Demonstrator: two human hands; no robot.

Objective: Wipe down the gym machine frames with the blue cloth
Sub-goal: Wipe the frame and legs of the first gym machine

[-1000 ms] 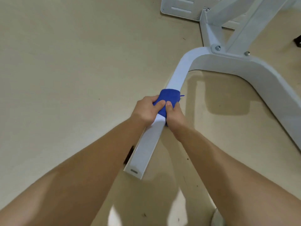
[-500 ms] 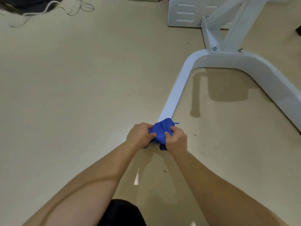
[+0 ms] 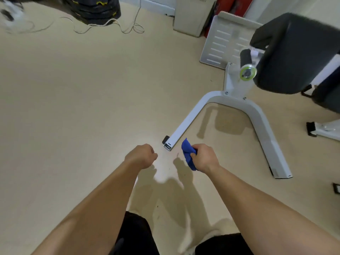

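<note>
Cloth (image 3: pixel 187 155): hanging bunched, being pinched in right hand (image 3: pixel 205 159), just beside leg (image 3: pixel 185 124) end, not touching | left hand (image 3: pixel 141 156): curling into fist, holding nothing | next, likely: spreading cloth flat, wrapping around other leg (image 3: pixel 266 137), pressing along all faces, going slowly to its end.
</note>
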